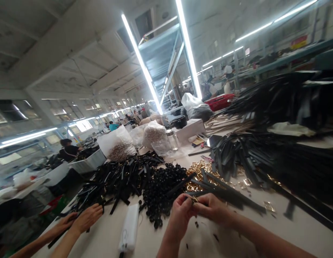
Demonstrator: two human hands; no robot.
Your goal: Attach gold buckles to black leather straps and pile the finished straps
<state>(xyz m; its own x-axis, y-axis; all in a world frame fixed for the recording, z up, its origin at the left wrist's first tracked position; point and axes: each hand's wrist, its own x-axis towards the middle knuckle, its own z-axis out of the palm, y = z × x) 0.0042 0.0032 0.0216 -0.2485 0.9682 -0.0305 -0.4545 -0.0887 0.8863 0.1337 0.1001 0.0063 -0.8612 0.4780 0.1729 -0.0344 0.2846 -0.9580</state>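
My left hand [182, 209] and my right hand [213, 208] meet above the front of the table, fingers pinched together. Between their fingertips is a small gold-coloured buckle [194, 201], mostly hidden, with something dark against it. Just beyond them lies a heap of small black rings or loops [165, 188]. Behind my right hand is a pile of gold buckles [200, 172], with black straps [222, 193] lying across and beside it. A few loose buckles [269, 206] rest on the table to the right.
At the left, a co-worker's hands [87, 216] handle a black strap. A white oblong device [129, 227] lies between us. Black straps [123, 175] are heaped behind it, with filled plastic bags [119, 143] and a glass jar [171, 139] farther back. Long black strips [298, 168] cover the right side.
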